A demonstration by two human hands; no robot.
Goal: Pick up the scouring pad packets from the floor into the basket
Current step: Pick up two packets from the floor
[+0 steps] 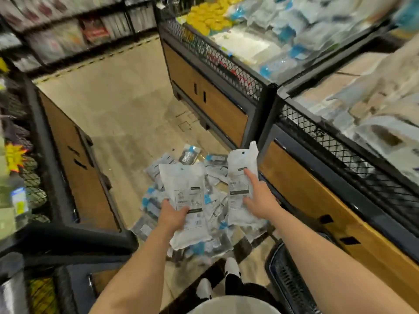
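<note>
Scouring pad packets, 2 of them, are up off the floor right now, 1 in each hand. The left hand is closed around the lower part of a white packet, thumb across its label, fingers wrapped behind. The right hand pinches a second packet along its right edge, index finger stretched flat up the front. Below them, a heap of loose packets lies on the floor between the display bins. The dark basket sits low on the right, beside the right forearm.

These look light and soft: thin plastic pouches that flex and crinkle, probably a bit slick. A grip across the middle or lower body seems safest; holding only a corner could let 1 slide out.
</note>
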